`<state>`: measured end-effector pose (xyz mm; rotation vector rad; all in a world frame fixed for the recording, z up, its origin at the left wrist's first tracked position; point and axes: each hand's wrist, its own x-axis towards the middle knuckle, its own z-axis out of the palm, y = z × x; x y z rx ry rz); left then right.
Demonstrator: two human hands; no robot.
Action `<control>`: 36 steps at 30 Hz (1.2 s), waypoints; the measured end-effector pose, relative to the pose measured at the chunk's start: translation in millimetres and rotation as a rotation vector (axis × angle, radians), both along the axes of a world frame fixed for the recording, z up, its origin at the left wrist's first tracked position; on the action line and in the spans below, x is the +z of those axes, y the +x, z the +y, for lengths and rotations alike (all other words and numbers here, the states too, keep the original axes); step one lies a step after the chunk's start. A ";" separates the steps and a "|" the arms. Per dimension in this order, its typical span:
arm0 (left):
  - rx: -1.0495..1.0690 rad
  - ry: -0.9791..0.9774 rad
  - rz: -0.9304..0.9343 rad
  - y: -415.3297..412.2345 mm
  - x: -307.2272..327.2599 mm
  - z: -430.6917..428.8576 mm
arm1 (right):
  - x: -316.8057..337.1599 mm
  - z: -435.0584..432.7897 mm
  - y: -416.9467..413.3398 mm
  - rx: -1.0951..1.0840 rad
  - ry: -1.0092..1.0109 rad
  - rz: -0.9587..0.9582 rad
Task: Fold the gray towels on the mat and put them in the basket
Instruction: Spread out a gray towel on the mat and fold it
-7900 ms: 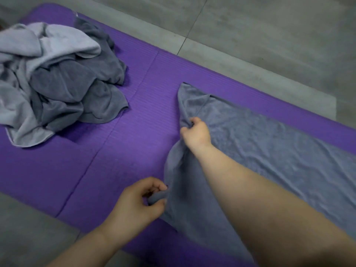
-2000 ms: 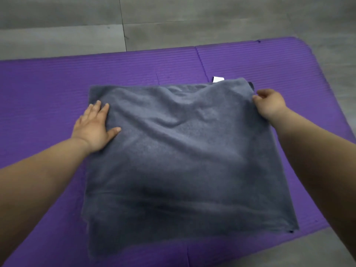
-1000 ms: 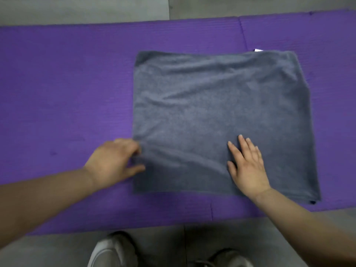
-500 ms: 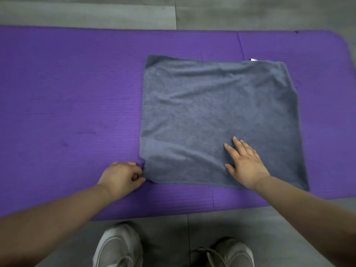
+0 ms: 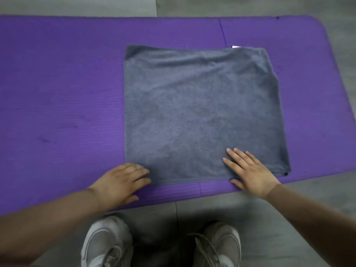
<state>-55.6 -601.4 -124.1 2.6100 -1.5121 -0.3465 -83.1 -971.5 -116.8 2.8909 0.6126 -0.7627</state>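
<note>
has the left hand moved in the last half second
Yes. The left hand edged right, from the purple foam mat partly onto the folded gray towel's near-left corner.

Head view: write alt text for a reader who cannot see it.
A folded gray towel lies flat on a purple mat. The left hand touches its near left corner; the right hand lies flat on its near edge.

A folded gray terry towel [image 5: 202, 112] lies flat on a purple ribbed foam mat [image 5: 61, 89], the left hand [image 5: 120, 183] resting at its near-left corner, the right hand [image 5: 250, 171] flat on its near edge, above white sneakers [image 5: 107, 243] on gray floor tiles [image 5: 240, 5].
</note>
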 end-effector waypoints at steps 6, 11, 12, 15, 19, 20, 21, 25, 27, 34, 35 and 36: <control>-0.089 0.127 0.010 16.5 5.5 -4.1 | 10.0 -46.6 -2.1 -0.117 -0.107 -0.085; 0.080 0.103 0.053 32.4 15.1 -9.5 | 10.6 -58.8 -5.3 -0.184 -0.226 0.014; 0.192 0.087 0.109 35.3 20.2 -7.8 | 7.1 -58.7 -6.4 -0.187 -0.225 0.040; 0.605 -0.116 0.335 42.2 31.9 -5.6 | 2.6 -50.7 -6.6 -0.238 -0.214 0.039; 0.771 -0.282 0.465 53.0 42.0 -11.6 | -0.9 -50.3 0.0 -0.248 -0.148 -0.079; 0.736 -0.279 0.420 55.8 44.2 -10.7 | -0.8 -55.9 0.3 -0.224 -0.113 -0.160; 0.717 -0.261 0.400 58.2 45.8 -8.2 | 0.4 -62.1 1.0 -0.215 -0.089 -0.225; 0.778 -0.338 0.542 67.1 49.3 -1.5 | 24.9 -64.8 22.0 -0.402 -0.068 -0.260; 0.887 -0.497 0.737 69.9 46.2 -4.0 | 36.6 -62.5 33.8 -0.628 -0.118 0.005; 1.021 -0.477 1.280 81.5 59.2 19.0 | 74.2 -79.4 74.1 -0.719 -0.028 0.737; 1.002 -0.463 1.280 83.9 60.8 21.9 | 78.7 -81.5 76.7 -0.746 0.014 0.774; 1.004 -0.449 1.266 86.8 64.0 22.8 | 80.1 -85.0 79.5 -0.787 0.078 0.787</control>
